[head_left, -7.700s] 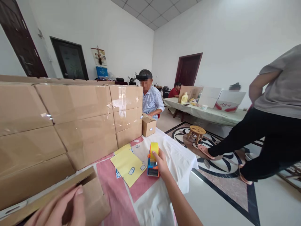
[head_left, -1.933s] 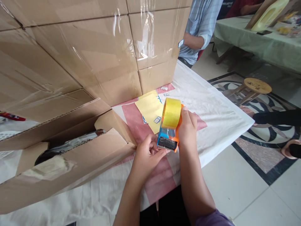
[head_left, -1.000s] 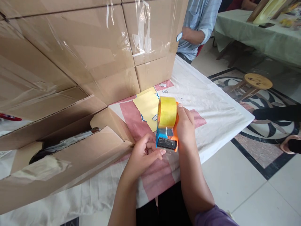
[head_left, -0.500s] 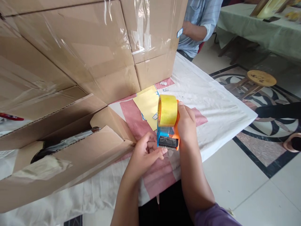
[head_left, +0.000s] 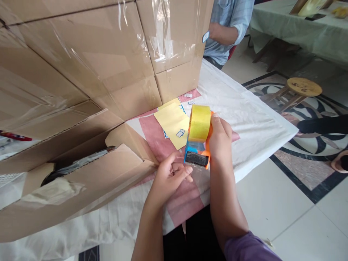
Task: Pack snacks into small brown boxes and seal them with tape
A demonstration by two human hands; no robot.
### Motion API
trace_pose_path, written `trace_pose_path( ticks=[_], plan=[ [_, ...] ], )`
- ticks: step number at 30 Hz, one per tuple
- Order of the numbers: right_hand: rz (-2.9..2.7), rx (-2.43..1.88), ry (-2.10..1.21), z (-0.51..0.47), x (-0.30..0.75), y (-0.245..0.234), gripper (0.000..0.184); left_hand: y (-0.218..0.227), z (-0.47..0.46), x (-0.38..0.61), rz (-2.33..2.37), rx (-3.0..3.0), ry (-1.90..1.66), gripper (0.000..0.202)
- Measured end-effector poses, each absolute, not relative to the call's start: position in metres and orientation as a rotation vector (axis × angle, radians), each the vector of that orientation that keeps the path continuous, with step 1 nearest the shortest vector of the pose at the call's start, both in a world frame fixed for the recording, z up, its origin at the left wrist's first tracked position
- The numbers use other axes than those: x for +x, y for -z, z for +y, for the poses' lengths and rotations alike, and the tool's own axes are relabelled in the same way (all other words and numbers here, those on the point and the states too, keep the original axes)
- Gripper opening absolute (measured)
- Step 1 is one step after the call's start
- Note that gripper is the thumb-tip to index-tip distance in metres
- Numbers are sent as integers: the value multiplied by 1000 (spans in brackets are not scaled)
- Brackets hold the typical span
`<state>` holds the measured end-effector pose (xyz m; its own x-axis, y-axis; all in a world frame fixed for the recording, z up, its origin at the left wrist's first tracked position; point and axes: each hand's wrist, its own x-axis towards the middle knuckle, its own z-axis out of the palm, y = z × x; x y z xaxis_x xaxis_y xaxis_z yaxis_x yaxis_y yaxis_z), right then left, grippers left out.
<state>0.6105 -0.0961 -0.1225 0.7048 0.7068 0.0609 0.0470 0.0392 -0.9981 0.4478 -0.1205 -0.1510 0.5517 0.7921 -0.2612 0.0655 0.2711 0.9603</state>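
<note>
My right hand (head_left: 221, 139) is wrapped round the orange side of a tape dispenser (head_left: 198, 158) with blue and orange sides and a black roller. A wide roll of yellowish packing tape (head_left: 200, 123) is mounted on it. Just below and left of the dispenser's cutting edge, my left hand (head_left: 172, 176) is closed, its thumb and fingertips pinched at the loose clear tape end, which is hard to make out. Yellow paper sheets (head_left: 172, 123) with blue drawings lie on the table beyond my hands.
Taped cardboard boxes (head_left: 119, 58) form a wall at the back left. An opened carton (head_left: 108, 170) holding dark and plastic-wrapped items stands left of my hands. White-and-pink cloth covers the table (head_left: 244, 108). Another person (head_left: 225, 32) is behind the boxes; a wooden stool (head_left: 304, 87) stands right.
My right hand has moved the tape dispenser slightly right and up, widening the gap to my left hand. My left hand stays closed in nearly the same place.
</note>
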Motion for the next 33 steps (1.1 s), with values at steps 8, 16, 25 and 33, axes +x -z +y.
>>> trace_pose_path(
  ticks=[8, 16, 25, 33],
  plan=[
    [-681, -1427, -580, -97, 613, 127, 54, 150, -122, 445, 854, 1269, -580, 19],
    [-688, -1468, -581, -98, 611, 124, 56, 153, -121, 448, 920, 1312, -603, 21],
    [-730, -1473, -586, -98, 601, 123, 58, 165, -127, 460, 954, 1472, -511, 13],
    [-700, -1539, -336, -99, 639, 133, 54, 161, -122, 451, 990, 1433, -757, 22]
  ],
)
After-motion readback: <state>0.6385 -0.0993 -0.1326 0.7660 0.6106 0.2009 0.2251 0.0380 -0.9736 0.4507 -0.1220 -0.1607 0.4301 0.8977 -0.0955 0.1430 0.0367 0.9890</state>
